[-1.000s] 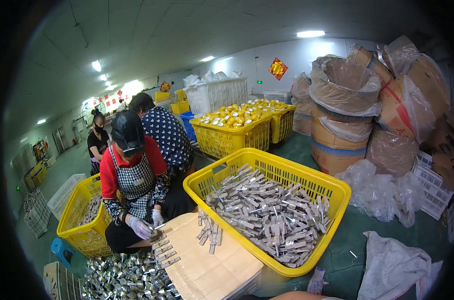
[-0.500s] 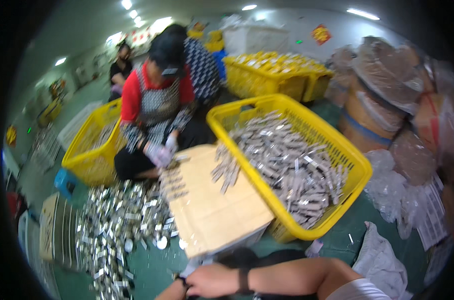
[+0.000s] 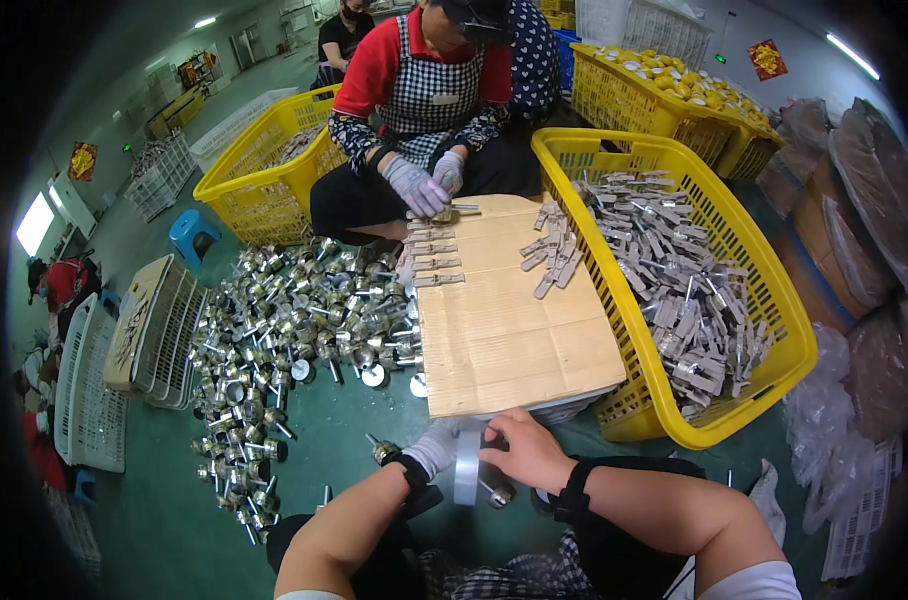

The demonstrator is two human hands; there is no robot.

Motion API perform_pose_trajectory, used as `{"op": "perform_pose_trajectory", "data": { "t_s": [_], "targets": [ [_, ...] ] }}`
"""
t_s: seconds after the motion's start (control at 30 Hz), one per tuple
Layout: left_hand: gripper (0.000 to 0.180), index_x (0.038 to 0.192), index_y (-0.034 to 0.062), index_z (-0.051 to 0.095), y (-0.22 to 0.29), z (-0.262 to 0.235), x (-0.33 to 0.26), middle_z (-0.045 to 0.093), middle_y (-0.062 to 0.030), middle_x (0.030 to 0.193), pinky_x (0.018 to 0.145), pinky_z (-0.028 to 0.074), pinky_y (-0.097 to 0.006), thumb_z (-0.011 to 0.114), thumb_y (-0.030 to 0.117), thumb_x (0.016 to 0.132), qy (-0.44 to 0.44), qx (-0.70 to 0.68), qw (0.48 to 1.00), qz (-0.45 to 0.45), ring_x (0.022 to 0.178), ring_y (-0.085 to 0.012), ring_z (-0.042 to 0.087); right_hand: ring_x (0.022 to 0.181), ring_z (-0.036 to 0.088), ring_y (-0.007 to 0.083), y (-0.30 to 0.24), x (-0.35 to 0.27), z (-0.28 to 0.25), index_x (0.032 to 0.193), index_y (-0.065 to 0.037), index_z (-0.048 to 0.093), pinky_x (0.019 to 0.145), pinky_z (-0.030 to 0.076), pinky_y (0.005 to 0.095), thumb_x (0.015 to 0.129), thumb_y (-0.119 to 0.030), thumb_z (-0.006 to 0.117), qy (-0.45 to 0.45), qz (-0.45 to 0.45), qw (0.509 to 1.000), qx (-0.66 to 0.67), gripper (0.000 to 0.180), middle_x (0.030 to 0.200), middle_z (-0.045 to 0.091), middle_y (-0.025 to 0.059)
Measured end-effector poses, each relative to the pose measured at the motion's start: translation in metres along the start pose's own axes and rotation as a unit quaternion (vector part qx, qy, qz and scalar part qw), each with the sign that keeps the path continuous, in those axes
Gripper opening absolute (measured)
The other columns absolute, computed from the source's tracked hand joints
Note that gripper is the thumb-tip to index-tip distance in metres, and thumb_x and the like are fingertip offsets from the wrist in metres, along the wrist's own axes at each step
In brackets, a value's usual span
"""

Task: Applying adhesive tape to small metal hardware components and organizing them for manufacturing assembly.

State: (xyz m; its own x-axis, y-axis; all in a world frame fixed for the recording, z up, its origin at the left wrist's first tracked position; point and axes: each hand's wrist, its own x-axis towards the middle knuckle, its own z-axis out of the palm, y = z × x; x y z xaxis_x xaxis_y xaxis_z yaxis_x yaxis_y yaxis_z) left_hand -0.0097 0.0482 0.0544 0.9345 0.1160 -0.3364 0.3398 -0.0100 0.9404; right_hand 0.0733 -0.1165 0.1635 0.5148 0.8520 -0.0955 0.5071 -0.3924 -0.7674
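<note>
Below the near edge of a cardboard-topped work surface (image 3: 519, 340), a roll of clear tape (image 3: 466, 468) stands on edge between my hands. My left hand (image 3: 436, 446), in a pale glove, is closed on its left side, the fingers partly hidden. Bare, my right hand (image 3: 524, 450) has its thumb and fingers pinched at the roll's right side. Grey clip-like pieces (image 3: 436, 264) line the cardboard's far left edge, and a loose heap of them (image 3: 552, 250) lies at its right. A round metal part with a stem (image 3: 496, 490) is just beneath the tape.
A yellow basket (image 3: 564, 215) full of grey clip-like pieces stands at the right. Stemmed metal parts (image 3: 304, 310) cover the floor at left. Across from me sits a co-worker (image 3: 424, 90), gloved hands at the cardboard's far edge. A blue stool (image 3: 191, 230) is at the left.
The view has swung, so the cardboard and basket now sit farther right. My hands, earlier crossed near the lower edge, are now side by side with the tape roll showing between them.
</note>
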Motion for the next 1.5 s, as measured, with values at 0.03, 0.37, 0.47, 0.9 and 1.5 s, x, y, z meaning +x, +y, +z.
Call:
{"op": "perform_pose_trajectory", "data": {
  "t_s": [0.03, 0.37, 0.47, 0.9, 1.5],
  "targets": [
    [0.027, 0.098, 0.0038, 0.064, -0.003, -0.002, -0.001, 0.063, -0.0024, 0.091, 0.073, 0.047, -0.024, 0.067, 0.0, 0.071, 0.006, 0.041, 0.999, 0.001, 0.082, -0.0089, 0.055, 0.086, 0.054, 0.0273, 0.0, 0.001, 0.002, 0.086, -0.004, 0.056, 0.076, 0.045, 0.0326, 0.072, -0.022, 0.068, -0.002, 0.013, 1.0, 0.015, 0.027, 0.092, 0.054, 0.0142],
    [0.025, 0.096, 0.0024, 0.063, 0.017, 0.006, -0.003, 0.064, -0.006, 0.09, 0.073, 0.048, -0.026, 0.066, 0.0, 0.071, 0.009, -0.046, 0.999, 0.001, 0.08, -0.0123, 0.058, 0.08, 0.058, 0.0246, 0.031, 0.007, 0.03, 0.084, 0.0, 0.054, 0.071, 0.046, 0.0316, 0.073, -0.027, 0.069, -0.083, 0.099, 0.978, 0.162, 0.034, 0.091, 0.059, 0.0153],
    [0.026, 0.099, 0.0016, 0.062, 0.001, 0.002, 0.001, 0.064, -0.0069, 0.09, 0.071, 0.049, -0.026, 0.065, 0.002, 0.073, -0.017, -0.14, 0.99, -0.027, 0.08, -0.0138, 0.059, 0.087, 0.058, 0.0243, 0.024, 0.004, 0.038, 0.096, 0.004, 0.05, 0.075, 0.046, 0.0317, 0.071, -0.031, 0.07, -0.039, 0.175, 0.968, 0.179, 0.047, 0.097, 0.058, 0.0174],
    [0.056, 0.114, 0.0025, 0.054, 0.004, 0.019, -0.008, 0.061, -0.0043, 0.095, 0.075, 0.048, -0.026, 0.077, 0.007, 0.063, 0.03, -0.048, 0.998, -0.012, 0.083, -0.0103, 0.056, 0.079, 0.055, 0.0131, 0.024, -0.008, 0.046, 0.097, 0.002, 0.052, 0.07, 0.046, 0.0266, 0.078, -0.015, 0.066, -0.137, 0.217, 0.917, 0.304, 0.03, 0.088, 0.058, 0.0058],
    [0.053, 0.122, 0.0066, 0.048, 0.012, 0.009, -0.019, 0.057, -0.0065, 0.113, 0.089, 0.042, -0.027, 0.069, 0.006, 0.074, -0.024, -0.037, 0.999, -0.015, 0.101, -0.0132, 0.053, 0.072, 0.059, 0.0198, 0.025, 0.001, 0.034, 0.096, 0.004, 0.053, 0.06, 0.047, 0.0311, 0.067, -0.011, 0.074, -0.225, 0.188, 0.932, 0.214, 0.039, 0.081, 0.06, 0.0124]
  ]
}}
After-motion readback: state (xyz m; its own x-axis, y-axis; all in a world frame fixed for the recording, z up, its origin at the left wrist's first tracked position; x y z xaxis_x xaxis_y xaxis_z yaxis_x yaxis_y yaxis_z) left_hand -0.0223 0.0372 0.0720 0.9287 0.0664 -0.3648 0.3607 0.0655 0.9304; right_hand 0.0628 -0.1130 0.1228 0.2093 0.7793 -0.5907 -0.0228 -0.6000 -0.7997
